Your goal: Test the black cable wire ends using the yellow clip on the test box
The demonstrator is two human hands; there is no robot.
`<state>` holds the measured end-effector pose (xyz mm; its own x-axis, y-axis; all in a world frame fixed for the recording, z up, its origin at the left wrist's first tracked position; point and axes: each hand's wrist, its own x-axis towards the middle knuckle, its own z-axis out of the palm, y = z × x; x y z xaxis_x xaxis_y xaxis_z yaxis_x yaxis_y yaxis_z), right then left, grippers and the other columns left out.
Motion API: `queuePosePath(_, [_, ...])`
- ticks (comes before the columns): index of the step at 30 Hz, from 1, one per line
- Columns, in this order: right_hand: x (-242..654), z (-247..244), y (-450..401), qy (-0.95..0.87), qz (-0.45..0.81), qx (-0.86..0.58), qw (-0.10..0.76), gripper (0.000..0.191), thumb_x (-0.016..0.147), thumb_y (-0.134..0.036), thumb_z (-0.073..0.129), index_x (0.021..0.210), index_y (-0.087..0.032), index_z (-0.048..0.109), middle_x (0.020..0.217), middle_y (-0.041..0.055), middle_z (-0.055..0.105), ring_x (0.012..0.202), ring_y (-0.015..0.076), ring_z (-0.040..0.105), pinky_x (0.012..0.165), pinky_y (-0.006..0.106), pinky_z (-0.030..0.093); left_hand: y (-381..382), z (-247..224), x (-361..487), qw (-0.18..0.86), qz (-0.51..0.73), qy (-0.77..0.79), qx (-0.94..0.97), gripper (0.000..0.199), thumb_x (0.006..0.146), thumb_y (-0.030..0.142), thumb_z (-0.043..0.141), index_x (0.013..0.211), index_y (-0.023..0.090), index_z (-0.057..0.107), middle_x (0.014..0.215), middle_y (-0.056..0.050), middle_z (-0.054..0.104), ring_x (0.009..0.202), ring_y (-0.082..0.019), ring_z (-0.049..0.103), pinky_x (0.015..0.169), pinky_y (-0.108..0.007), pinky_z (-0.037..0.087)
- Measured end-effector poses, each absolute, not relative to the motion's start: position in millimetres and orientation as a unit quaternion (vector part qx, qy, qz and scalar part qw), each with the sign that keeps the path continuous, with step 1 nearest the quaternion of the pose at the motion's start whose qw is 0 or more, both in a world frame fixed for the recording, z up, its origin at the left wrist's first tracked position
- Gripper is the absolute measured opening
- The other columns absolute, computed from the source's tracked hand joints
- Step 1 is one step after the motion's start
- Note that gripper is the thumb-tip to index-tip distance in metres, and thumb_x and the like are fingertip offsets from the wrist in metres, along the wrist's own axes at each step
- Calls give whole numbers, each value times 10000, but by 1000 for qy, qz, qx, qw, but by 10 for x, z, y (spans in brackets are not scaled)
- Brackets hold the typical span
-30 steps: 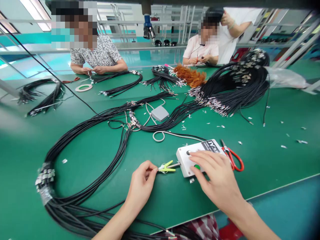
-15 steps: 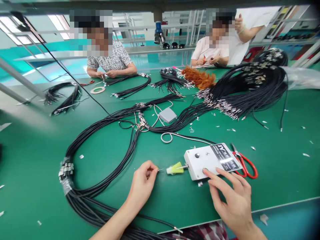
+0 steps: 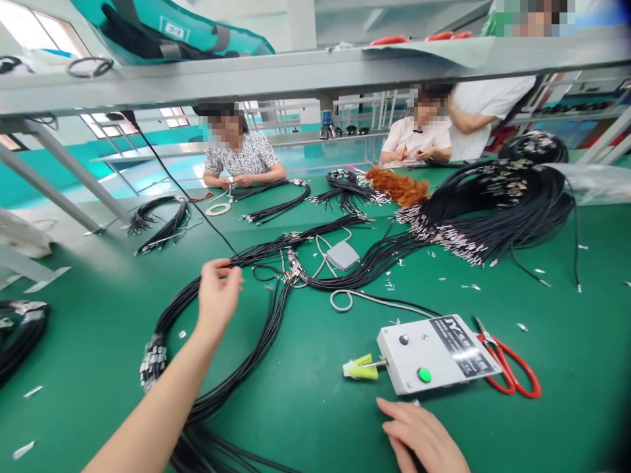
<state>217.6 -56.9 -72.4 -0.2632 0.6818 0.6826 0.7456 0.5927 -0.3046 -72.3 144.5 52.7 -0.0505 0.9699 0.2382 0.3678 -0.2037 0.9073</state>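
Note:
My left hand (image 3: 219, 292) is over the looped bundle of black cables (image 3: 172, 299), its fingers curled; whether anything is between them is too small to tell. My right hand (image 3: 424, 433) is at the lower edge, below the white control box (image 3: 419, 348), with its fingers apart and nothing visible in them. The box has a knob, a lit green button and a yellow-green tip (image 3: 363, 367) on a rod at its left end. Red-handled scissors (image 3: 513, 368) lie against the box's right side.
A large heap of black cables (image 3: 503, 203) lies at the back right beside orange fluffy material (image 3: 397, 187). A grey pedal-like block (image 3: 344, 255) sits mid-table. Two people sit across the table, another stands behind. A grey shelf (image 3: 296, 72) crosses above.
My left hand has moved up and left, away from the yellow-green tip to the cables. My right hand has left the box and dropped lower, uncovering the green button. The view has tilted up.

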Motion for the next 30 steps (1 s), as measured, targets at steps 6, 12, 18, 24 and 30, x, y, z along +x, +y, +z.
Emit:
queuePosePath(6, [2121, -622, -680, -734, 81, -517, 433, 272, 882, -51, 543, 1083, -216, 623, 1114, 97, 736, 1016, 216, 695, 885, 389, 583, -73, 79, -274, 404, 68, 351, 842, 265, 717, 18, 644, 875, 230, 648, 913, -17, 684, 850, -221, 614, 807, -329, 505])
queuePosePath(12, [1994, -485, -749, -637, 272, -554, 462, 171, 922, -174, 571, 1049, -236, 668, 1029, 70, 744, 950, 204, 694, 868, 364, 561, -204, 61, -217, 439, 58, 389, 808, 134, 957, 134, 420, 890, 235, 474, 848, 9, 579, 756, -157, 548, 720, -243, 463])
queuePosePath(18, [1776, -300, -668, -371, 618, -477, 503, 245, 844, -436, 700, 845, -191, 696, 717, 12, 674, 650, 131, 626, 653, 248, 518, -142, 72, -35, 447, 168, 365, 799, 163, 994, 222, 409, 903, 231, 545, 854, -15, 589, 752, -161, 565, 700, -244, 447])
queuePosePath(24, [1637, -301, -579, -244, 697, -424, 525, 302, 694, -432, 836, 750, -178, 682, 630, -30, 596, 579, 89, 513, 602, 220, 423, -183, -10, 12, 443, 254, 400, 761, 202, 952, 220, 490, 789, 214, 609, 725, -13, 631, 645, -156, 577, 618, -237, 453])
queuePosePath(30, [1545, -358, -623, -280, 685, -432, 516, 304, 708, -420, 833, 787, -182, 662, 639, -32, 585, 592, 94, 511, 615, 229, 414, -195, 14, 17, 462, 331, 448, 690, 158, 896, 235, 576, 751, 210, 635, 699, -3, 656, 625, -150, 607, 571, -201, 483])
